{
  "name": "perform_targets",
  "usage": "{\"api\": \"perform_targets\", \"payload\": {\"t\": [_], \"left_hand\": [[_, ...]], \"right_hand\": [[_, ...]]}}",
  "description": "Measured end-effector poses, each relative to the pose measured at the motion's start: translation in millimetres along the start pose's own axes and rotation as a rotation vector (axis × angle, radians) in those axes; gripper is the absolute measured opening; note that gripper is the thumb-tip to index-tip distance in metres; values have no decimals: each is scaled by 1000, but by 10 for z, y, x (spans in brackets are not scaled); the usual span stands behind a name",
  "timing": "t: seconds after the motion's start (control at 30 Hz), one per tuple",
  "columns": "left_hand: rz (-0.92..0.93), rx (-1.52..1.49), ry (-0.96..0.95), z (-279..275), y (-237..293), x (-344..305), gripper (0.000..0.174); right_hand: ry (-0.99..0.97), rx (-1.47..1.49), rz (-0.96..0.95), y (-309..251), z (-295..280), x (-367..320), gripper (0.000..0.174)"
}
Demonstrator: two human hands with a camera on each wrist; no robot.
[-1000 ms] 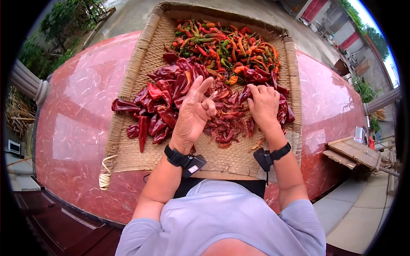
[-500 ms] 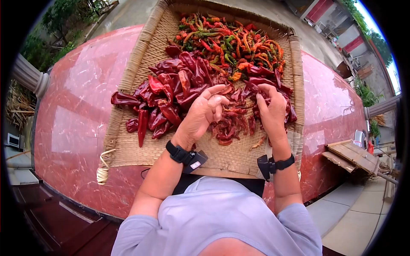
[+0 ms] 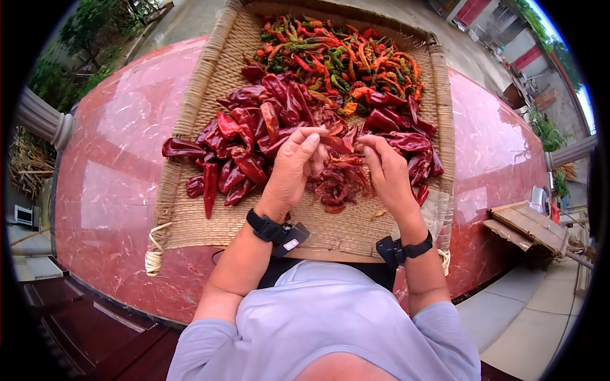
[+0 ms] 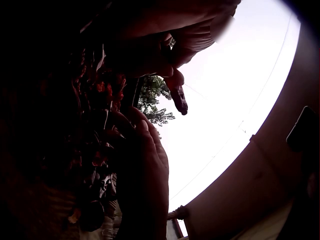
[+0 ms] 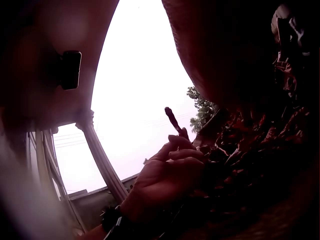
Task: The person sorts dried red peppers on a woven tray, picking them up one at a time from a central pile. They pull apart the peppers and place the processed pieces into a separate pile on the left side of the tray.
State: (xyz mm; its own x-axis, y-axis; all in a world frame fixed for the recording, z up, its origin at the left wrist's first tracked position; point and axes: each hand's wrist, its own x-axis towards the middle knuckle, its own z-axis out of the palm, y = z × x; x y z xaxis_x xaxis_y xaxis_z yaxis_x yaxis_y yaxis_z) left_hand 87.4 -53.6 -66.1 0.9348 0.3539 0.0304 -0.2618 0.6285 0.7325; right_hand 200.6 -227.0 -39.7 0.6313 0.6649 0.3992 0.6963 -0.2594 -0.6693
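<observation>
In the head view my left hand (image 3: 293, 166) pinches a red chili pepper (image 3: 337, 145) between thumb and forefinger, its free end pointing right. The same pepper (image 4: 179, 96) shows dark against the sky in the left wrist view. My right hand (image 3: 391, 176) is just right of it, fingers bent loosely and a gap showing between thumb and forefinger. Under both hands lies a heap of shrivelled red peppers (image 3: 337, 187). Large glossy dark-red peppers (image 3: 244, 127) are piled to the left, and more glossy peppers (image 3: 381, 120) lie beyond the right hand.
A woven tray (image 3: 210, 82) with raised rims bears all the peppers. Small red, orange and green chilies (image 3: 337, 57) fill its far end. Pink stone paving (image 3: 114, 171) surrounds the tray, with wooden boards (image 3: 527, 225) at the right.
My left hand has come down and right, and a pepper now shows in its fingers. My right hand has shifted left from the glossy peppers, and the hands are closer together.
</observation>
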Motion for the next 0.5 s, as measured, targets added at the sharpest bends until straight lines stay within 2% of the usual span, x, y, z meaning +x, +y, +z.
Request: {"api": "perform_targets", "payload": {"t": [0.1,0.13,0.23,0.27,0.4,0.5], "left_hand": [[135,-149,12,24,47,4,25],[163,-186,-46,-55,32,27,34],[269,-262,-84,31,99,-10,53],[298,-201,-85,56,150,-36,72],[342,-10,30,75,112,-15,76],[441,297,82,79,69,-17,71]], "right_hand": [[18,-395,-26,63,-7,66,20],[24,-484,-64,157,33,76,24],[-61,-708,-8,251,129,103,26],[-82,-740,-4,281,162,113,26],[-157,-819,23,308,219,169,28],[-191,-835,36,320,214,187,27]]}}
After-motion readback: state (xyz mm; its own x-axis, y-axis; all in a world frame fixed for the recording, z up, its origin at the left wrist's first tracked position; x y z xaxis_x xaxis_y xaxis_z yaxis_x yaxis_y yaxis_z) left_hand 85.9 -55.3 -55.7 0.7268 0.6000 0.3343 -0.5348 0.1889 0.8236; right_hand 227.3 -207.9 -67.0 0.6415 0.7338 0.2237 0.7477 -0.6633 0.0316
